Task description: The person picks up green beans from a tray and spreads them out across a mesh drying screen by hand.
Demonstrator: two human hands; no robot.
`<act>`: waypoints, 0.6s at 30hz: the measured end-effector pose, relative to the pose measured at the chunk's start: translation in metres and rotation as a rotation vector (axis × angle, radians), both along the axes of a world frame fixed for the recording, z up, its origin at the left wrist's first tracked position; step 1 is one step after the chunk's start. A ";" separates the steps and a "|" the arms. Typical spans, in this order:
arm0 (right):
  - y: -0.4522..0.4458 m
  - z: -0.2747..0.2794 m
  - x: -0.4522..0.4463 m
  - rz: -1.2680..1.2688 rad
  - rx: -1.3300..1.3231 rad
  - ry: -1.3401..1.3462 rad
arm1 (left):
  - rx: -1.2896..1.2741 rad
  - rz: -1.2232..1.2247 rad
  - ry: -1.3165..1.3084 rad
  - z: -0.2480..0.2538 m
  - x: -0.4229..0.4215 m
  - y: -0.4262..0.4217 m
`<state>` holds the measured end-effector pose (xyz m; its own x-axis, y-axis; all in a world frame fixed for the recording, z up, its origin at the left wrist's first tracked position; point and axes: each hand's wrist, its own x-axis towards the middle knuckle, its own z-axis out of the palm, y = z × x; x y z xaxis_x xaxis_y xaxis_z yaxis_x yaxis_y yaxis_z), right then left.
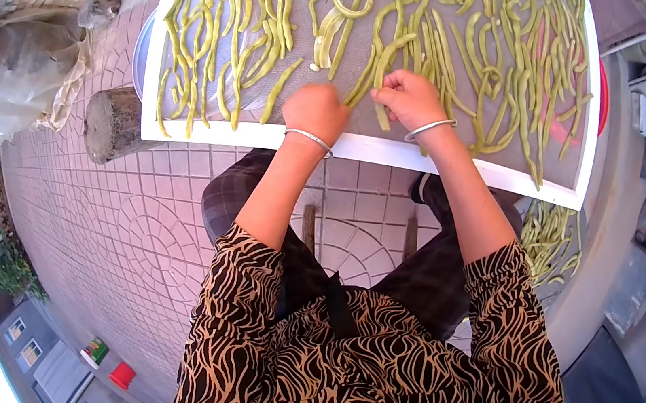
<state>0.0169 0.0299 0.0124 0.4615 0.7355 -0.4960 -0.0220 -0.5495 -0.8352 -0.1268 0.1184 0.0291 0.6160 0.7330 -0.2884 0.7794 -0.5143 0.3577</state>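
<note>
Long green beans (pixel 473 43) lie spread over a mesh screen (pixel 365 118) with a white frame (pixel 407 156). My left hand (pixel 317 112) is closed above the near part of the screen, knuckles up. A bean's end meets its fingers, but what they grip is hidden. Just to its right, my right hand (pixel 412 98) pinches a green bean (pixel 384 116) between thumb and fingers. Split, flattened bean pieces (pixel 330 37) lie farther up on the mesh. Each wrist wears a silver bangle.
A wooden log (pixel 113 125) stands by the screen's left corner. More beans (pixel 548 241) are heaped low on the right, below the frame. Plastic sheeting (pixel 13 79) lies at upper left. A red bucket (pixel 122 375) stands on the paved ground (pixel 102 198).
</note>
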 end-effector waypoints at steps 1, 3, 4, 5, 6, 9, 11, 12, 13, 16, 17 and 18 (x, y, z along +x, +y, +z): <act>0.000 0.001 -0.001 -0.007 0.012 0.024 | -0.019 -0.005 0.017 -0.003 0.002 -0.001; 0.001 0.005 -0.004 -0.022 0.037 0.073 | -0.021 0.002 0.025 -0.001 0.005 -0.001; 0.002 0.006 -0.005 -0.022 0.045 0.072 | -0.023 0.004 0.030 0.000 0.006 -0.002; 0.002 0.006 -0.005 -0.020 0.052 0.071 | -0.023 -0.006 0.036 0.002 0.006 -0.002; 0.003 0.007 -0.006 -0.018 0.060 0.070 | -0.023 -0.016 0.040 0.005 0.006 -0.001; 0.003 0.010 -0.007 -0.017 0.059 0.080 | 0.003 -0.074 -0.007 0.006 0.004 -0.003; 0.004 0.012 -0.008 -0.024 0.058 0.089 | 0.019 -0.093 -0.035 0.005 0.003 -0.003; 0.004 0.013 -0.008 -0.027 0.057 0.092 | 0.022 -0.088 -0.039 0.004 0.002 0.000; 0.004 0.014 -0.007 -0.038 0.065 0.116 | 0.024 -0.082 -0.043 0.004 0.001 0.003; 0.005 0.014 -0.009 -0.047 0.086 0.168 | 0.012 0.027 -0.008 0.010 -0.010 0.019; 0.005 0.011 -0.009 -0.034 0.091 0.167 | 0.000 0.082 -0.011 0.013 -0.014 0.024; 0.004 0.008 -0.010 -0.020 0.096 0.167 | 0.022 0.111 0.008 0.013 -0.018 0.027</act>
